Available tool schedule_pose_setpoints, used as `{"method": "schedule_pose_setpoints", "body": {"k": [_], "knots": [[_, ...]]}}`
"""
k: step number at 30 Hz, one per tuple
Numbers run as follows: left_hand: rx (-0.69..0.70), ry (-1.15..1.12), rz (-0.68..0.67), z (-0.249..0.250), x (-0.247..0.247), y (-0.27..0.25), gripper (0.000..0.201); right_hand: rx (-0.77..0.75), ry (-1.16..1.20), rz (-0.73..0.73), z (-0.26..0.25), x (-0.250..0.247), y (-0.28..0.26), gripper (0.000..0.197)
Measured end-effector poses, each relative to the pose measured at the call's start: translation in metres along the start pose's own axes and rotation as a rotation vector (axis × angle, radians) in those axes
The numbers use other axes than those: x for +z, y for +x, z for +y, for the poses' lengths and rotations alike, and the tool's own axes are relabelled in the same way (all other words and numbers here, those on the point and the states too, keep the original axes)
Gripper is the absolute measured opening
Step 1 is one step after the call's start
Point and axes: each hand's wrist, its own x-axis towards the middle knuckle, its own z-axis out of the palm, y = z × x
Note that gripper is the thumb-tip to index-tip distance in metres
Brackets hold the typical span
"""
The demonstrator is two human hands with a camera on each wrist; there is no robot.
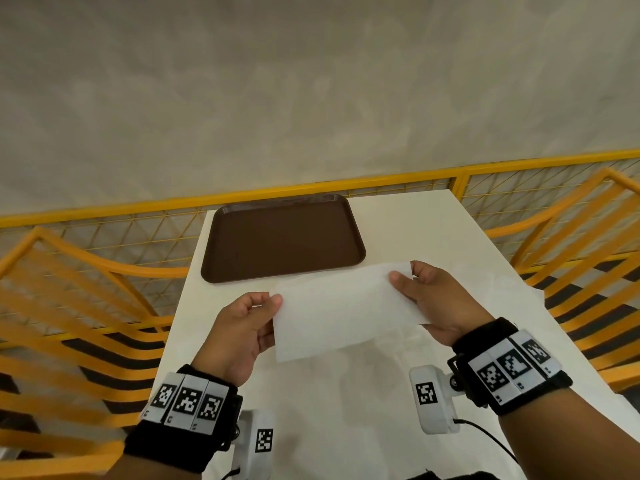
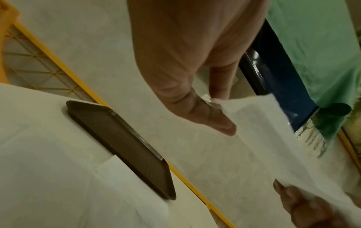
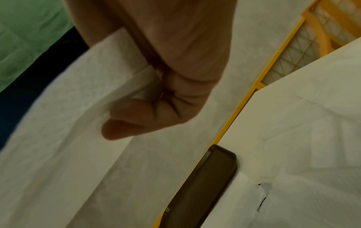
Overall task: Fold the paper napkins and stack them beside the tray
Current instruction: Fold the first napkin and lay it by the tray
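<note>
Just in front of the brown tray (image 1: 284, 237), above the white desk (image 1: 408, 230), the left hand (image 1: 239, 336) and right hand (image 1: 438, 303) each pinch an end of one paper napkin (image 1: 341, 311) between thumb and fingers, seemingly mid-fold, so next the ends likely need bringing together squarely.

- The right hand (image 3: 156, 86) pinches a white napkin (image 3: 64, 126) between thumb and curled fingers.
- A brown tray (image 3: 207, 182) lies on the white desk (image 3: 304, 108).
- A yellow railing (image 3: 273, 61) runs behind the desk.
- Green cloth (image 3: 27, 34) fills the upper left corner.
</note>
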Motion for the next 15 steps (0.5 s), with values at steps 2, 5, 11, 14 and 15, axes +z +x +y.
{"method": "schedule_pose_setpoints", "body": {"k": [2, 5, 11, 14, 15], "knots": [[-0.027, -0.008, 0.005, -0.001, 0.003, 0.000, 0.013, 0.009, 0.006, -0.008, 0.002, -0.001, -0.001, 0.024], [-0.017, 0.089, 0.079, -0.007, 0.003, 0.007, 0.014, 0.022, -0.020, -0.004, 0.010, -0.001, 0.001, 0.022], [-0.111, 0.335, 0.175, -0.038, -0.014, 0.030, 0.015, 0.134, -0.222, -0.031, 0.043, -0.004, 0.010, 0.042], [-0.232, 0.242, 0.110, -0.051, -0.020, 0.036, 0.033, 0.179, -0.324, -0.018, 0.061, -0.004, 0.017, 0.041], [-0.242, 0.266, 0.073, -0.053, -0.020, 0.037, 0.038, 0.180, -0.368, -0.014, 0.066, -0.004, 0.020, 0.038]]}}
